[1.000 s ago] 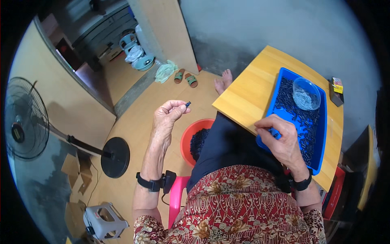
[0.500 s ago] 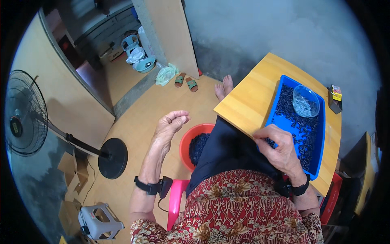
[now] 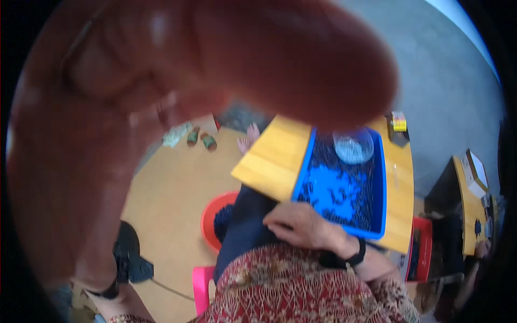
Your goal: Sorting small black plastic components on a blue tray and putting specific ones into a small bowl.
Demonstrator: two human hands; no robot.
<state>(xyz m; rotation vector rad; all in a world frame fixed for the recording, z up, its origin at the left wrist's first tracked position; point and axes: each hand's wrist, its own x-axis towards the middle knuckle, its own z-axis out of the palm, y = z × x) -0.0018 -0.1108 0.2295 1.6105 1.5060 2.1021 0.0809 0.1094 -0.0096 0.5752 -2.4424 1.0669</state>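
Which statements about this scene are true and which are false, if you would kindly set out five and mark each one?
1. The left hand appears large and blurred in the picture. True.
2. The orange-red basin on the floor holds dark pieces. True.
3. The clear round container stands in the basin. False: the container stands in the blue tray.
4. The right hand is inside the container. False: the right hand is apart from it, above the dark trousers.
5. The green sandals lie on the floor. True.
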